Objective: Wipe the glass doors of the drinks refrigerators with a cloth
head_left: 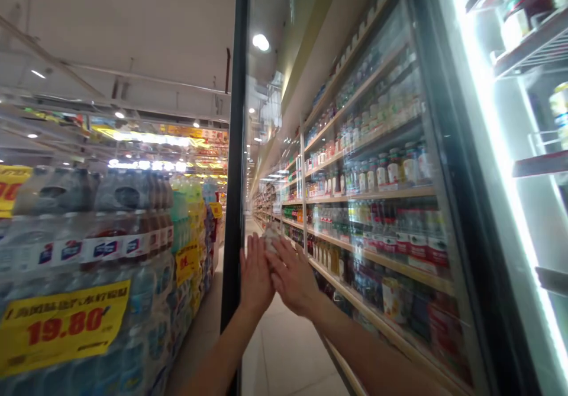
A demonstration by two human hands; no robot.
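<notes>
A glass door (341, 147) stands open beside lit shelves (544, 165). The left hand (257, 273) and right hand (293, 274) lie open, seemingly pressing or wiping it, which calls for even pressure; a pale patch (271, 236) there may be cloth.

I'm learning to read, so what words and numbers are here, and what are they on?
"19.80": large yellow sign, bottom left; its other writing is too blurred.
Too blurred: bottle-pack labels, smaller yellow sign, shelf drink labels, anything farther back.
Cut off, unclear: left-edge yellow sign.
</notes>
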